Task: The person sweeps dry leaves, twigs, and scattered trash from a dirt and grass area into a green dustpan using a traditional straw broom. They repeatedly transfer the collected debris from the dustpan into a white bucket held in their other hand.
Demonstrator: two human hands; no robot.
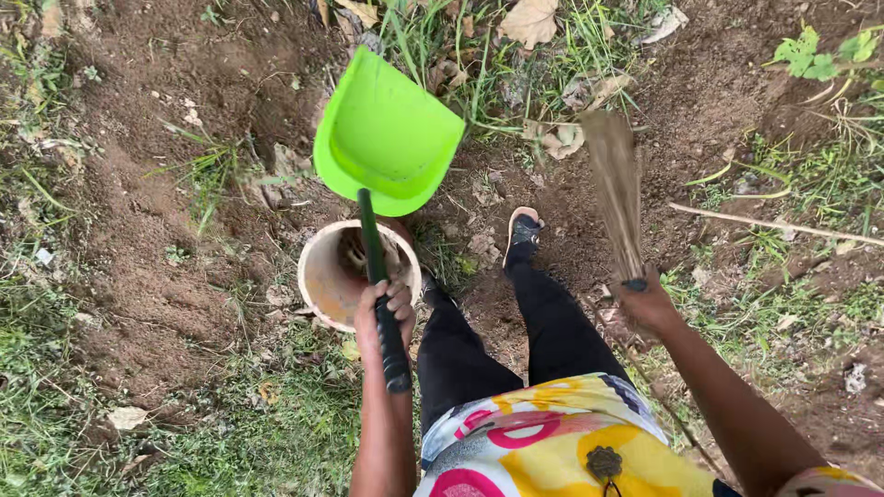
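My left hand (384,315) grips the dark handle of a bright green dustpan (387,133), which hangs over bare soil with its scoop pointing away from me. Under the handle a cream bucket (318,276) holds some leaves and dirt. Off to the right, my right hand (645,304) is closed around the base of a straw hand broom (617,189), whose blurred bristles point forward over the ground. My legs in black trousers and one sandalled foot (522,230) stand between the two hands.
Brown loose soil (157,212) covers the left and middle. Dry leaves (530,20) lie in the grass at the top. A thin stick (773,225) lies at the right, and grass (258,442) grows at the lower left.
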